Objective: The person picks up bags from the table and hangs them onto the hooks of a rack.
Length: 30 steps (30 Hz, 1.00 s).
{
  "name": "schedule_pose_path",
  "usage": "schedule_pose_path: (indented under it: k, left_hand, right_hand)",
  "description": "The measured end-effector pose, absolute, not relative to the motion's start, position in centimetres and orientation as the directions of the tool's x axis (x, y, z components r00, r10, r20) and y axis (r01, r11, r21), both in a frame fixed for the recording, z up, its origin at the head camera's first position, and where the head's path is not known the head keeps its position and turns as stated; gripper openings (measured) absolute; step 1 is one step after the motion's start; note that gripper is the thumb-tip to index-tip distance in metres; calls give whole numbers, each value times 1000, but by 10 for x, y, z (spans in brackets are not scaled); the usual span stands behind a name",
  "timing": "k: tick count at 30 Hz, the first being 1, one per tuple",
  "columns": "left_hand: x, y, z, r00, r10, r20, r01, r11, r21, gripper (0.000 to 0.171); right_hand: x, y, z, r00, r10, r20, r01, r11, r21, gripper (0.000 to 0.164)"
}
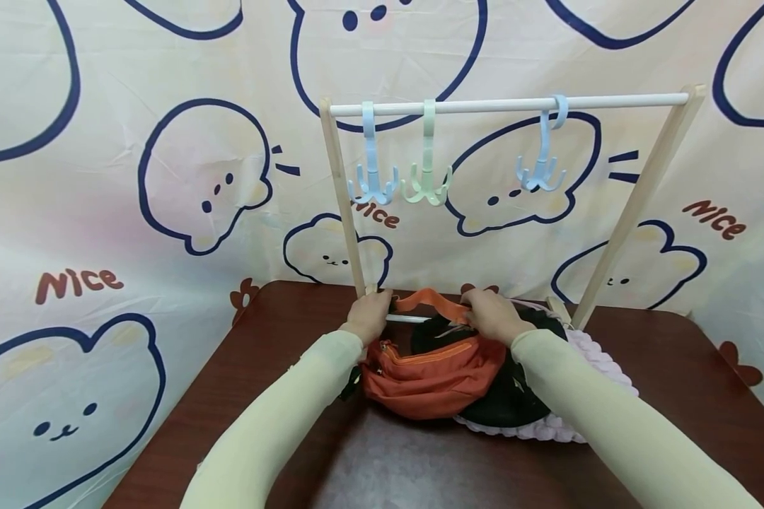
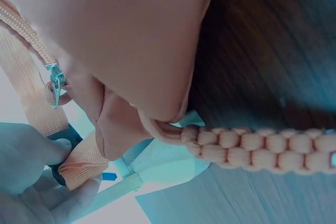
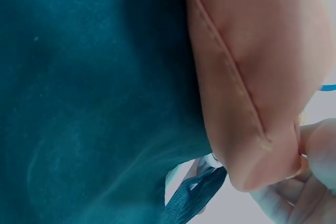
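An orange waist bag (image 1: 429, 382) with zips along its top stands on the table between both hands. My left hand (image 1: 368, 316) is at its left end. In the left wrist view, the thumb and fingers pinch the orange webbing strap (image 2: 84, 166) by a dark buckle (image 2: 68, 148). At the other end, my right hand (image 1: 495, 316) grips the strap side; the right wrist view has its fingers pinching the bag's tapered corner (image 3: 268, 166). An orange strap (image 1: 429, 300) arches between the hands. Under the bag's right side lies a black bag (image 1: 512, 403) with a lilac ruffled edge (image 1: 601, 360).
Behind the bags stands a rack with wooden posts (image 1: 637, 205) and a white top rail (image 1: 503, 105). From the rail hang a blue claw hook (image 1: 372, 162), a green one (image 1: 428, 162) and another blue one (image 1: 541, 159). A braided cord (image 2: 252, 148) extends from the waist bag over the brown table (image 1: 242, 396).
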State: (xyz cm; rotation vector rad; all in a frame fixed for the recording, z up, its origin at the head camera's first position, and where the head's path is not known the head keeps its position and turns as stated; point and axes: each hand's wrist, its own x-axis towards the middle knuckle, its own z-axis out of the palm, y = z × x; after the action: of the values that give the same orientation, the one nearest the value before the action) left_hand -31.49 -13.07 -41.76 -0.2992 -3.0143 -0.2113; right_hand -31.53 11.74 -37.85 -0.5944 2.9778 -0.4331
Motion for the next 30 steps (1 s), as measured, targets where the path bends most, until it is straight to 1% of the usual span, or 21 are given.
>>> schedule_pose_path:
  k: [8,16,23,30]
  left_hand:
    - [-312,-132,-417,-974,197,113,212,968,132,25]
    - [-306,-138,-413,-972,218,90,230,959,163,41]
    - [-303,-141,-408,-968,230,96,245,948,203,28]
    - [-299,-143,-403,-963,250,99,266,942,204,27]
  right_hand:
    - [-313,124,-377,-920,-393,-15,-367,873,-320,13]
    - [-311,126,-375,-917,-399,-15,-371,866,-336,14]
    - [-312,128,-376,-914,-406,-1,-382,861,-336,13]
    - [-311,134,-375,-909,-416,8,-396,860,-323,13]
